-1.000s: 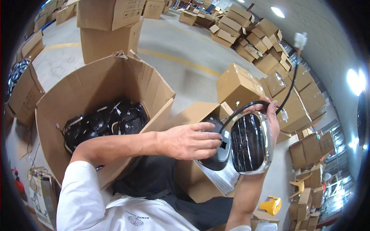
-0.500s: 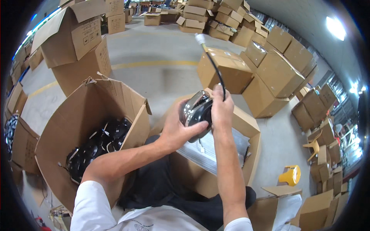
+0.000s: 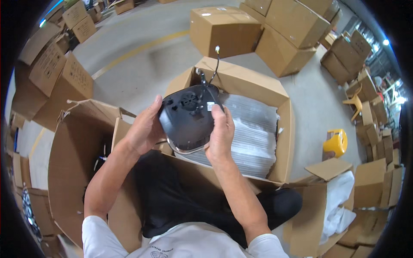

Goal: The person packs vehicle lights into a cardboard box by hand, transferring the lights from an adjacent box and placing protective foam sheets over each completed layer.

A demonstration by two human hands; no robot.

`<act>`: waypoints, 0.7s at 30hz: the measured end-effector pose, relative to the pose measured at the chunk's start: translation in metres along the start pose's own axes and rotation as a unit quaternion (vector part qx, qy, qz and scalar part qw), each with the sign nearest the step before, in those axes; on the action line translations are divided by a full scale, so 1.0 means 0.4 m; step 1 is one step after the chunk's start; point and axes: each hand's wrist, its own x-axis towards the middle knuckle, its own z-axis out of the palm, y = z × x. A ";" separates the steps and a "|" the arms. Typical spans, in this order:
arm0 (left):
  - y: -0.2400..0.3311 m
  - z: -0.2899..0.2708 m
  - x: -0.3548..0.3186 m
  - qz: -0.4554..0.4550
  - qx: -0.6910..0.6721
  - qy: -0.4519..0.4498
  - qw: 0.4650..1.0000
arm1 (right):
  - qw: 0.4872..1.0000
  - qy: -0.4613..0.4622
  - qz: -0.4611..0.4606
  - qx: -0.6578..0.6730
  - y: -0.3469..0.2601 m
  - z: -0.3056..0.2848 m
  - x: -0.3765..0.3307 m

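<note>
A rounded black plastic housing (image 3: 186, 122) with a shiny chrome rim is held between both my hands, its dark back face turned up. A round vent-like pattern and a small white label mark that face. My left hand (image 3: 147, 127) grips its left side, thumb along the edge. On the opposite side my right hand (image 3: 221, 134) holds it, with the thumb by the label. From the housing's far end a black cable (image 3: 216, 69) rises to a pale connector. Beneath it stands an open carton (image 3: 280, 142) with layers of whitish foam sheet (image 3: 249, 133) inside.
At my left is a deep open carton (image 3: 69, 159), its black contents mostly hidden now. Large closed cartons (image 3: 226, 30) stand ahead. A yellow stool (image 3: 336, 142) is on the floor at right, near an open box with white wrapping (image 3: 337, 206).
The housing has come lower and nearer to me, and has been turned from edge-on so its black back shows. My left hand has shifted left. The view has tilted downward.
</note>
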 end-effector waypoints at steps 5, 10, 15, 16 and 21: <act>-0.055 -0.047 0.052 -0.087 -0.098 0.004 0.991 | 0.997 0.034 -0.016 -0.069 0.017 -0.018 0.002; -0.083 -0.027 0.089 -0.014 -0.025 -0.042 0.999 | 0.996 0.085 -0.005 0.037 0.044 -0.078 0.051; -0.128 -0.041 0.115 0.027 0.020 0.040 0.999 | 0.995 0.086 0.022 0.056 0.086 -0.105 0.078; -0.141 -0.046 0.119 0.051 0.018 0.087 0.995 | 0.994 0.094 0.006 0.060 0.090 -0.099 0.080; -0.210 0.014 0.130 0.127 -0.025 0.059 0.990 | 0.977 0.135 0.052 0.157 0.129 -0.063 0.057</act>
